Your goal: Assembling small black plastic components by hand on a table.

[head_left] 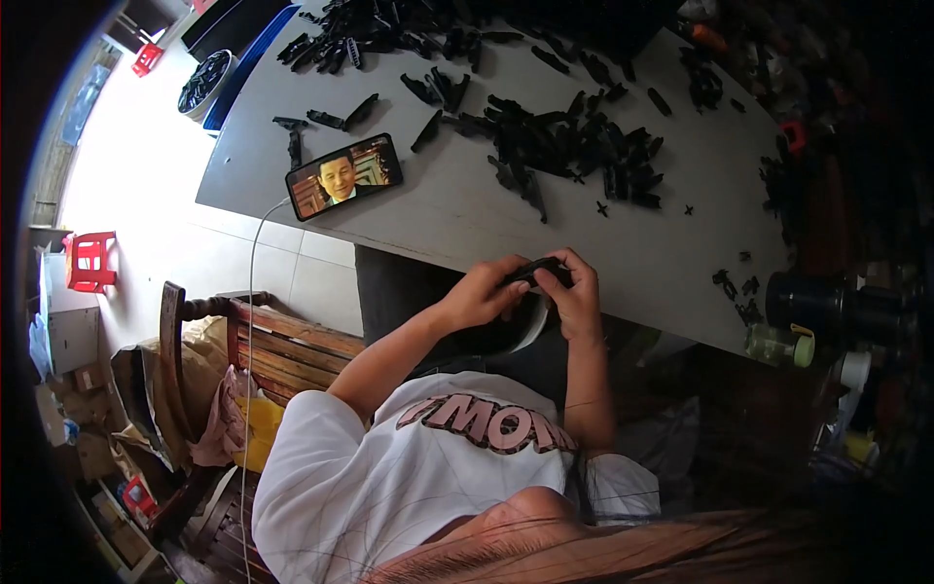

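Note:
My left hand and my right hand are close together just off the table's front edge. Both are closed on a small, elongated black plastic part; its exact kind cannot be made out, and fingers cover much of it. Below them, a pale curved rim shows, perhaps of a bowl, partly hidden by my hands. On the table beyond lies a loose heap of similar black plastic parts. Two small cross-shaped black bits lie in front of the heap.
A phone playing a video lies near the table's left edge, its white cable hanging down. More black parts cover the far side. At right stand a dark cylinder and a green-capped jar. A wooden bench is at left.

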Demonstrator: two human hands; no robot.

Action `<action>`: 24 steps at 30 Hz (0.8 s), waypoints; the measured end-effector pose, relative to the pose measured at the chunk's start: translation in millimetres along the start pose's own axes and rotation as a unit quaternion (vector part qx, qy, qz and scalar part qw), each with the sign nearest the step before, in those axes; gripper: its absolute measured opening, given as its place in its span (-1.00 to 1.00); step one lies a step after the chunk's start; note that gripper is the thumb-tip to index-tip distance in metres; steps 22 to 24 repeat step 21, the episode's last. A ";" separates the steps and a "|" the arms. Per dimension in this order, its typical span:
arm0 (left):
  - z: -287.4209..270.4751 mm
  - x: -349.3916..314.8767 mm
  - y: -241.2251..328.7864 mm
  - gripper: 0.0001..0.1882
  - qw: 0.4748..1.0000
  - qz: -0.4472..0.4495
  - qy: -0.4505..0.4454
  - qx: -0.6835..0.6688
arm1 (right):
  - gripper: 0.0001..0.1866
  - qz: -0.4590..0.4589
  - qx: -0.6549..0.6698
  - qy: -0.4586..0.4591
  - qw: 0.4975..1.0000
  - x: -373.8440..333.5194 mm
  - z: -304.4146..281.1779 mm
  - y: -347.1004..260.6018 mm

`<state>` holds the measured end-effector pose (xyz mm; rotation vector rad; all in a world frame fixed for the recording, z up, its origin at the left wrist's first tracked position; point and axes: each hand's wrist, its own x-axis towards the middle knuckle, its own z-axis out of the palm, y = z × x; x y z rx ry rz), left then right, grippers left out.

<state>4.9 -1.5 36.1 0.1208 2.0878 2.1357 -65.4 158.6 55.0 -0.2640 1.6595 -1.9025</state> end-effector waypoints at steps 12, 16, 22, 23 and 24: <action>-48.2 67.4 -3.6 -0.61 0.834 0.021 0.215 0.508 | -0.88 -0.098 -0.081 0.273 0.954 71.9 -72.7 -9.8; -58.3 73.6 -13.1 -0.65 0.791 0.036 0.206 0.575 | -0.81 -0.097 -0.585 0.289 0.752 103.7 -78.0 -27.1; -63.6 62.1 -8.4 -0.60 0.789 0.050 0.195 0.580 | -0.64 -0.022 -0.728 0.246 0.640 128.2 -68.1 -33.3; -63.6 62.1 -8.4 -0.60 0.789 0.050 0.195 0.580 | -0.64 -0.022 -0.728 0.246 0.640 128.2 -68.1 -33.3; -63.6 62.1 -8.4 -0.60 0.789 0.050 0.195 0.580 | -0.64 -0.022 -0.728 0.246 0.640 128.2 -68.1 -33.3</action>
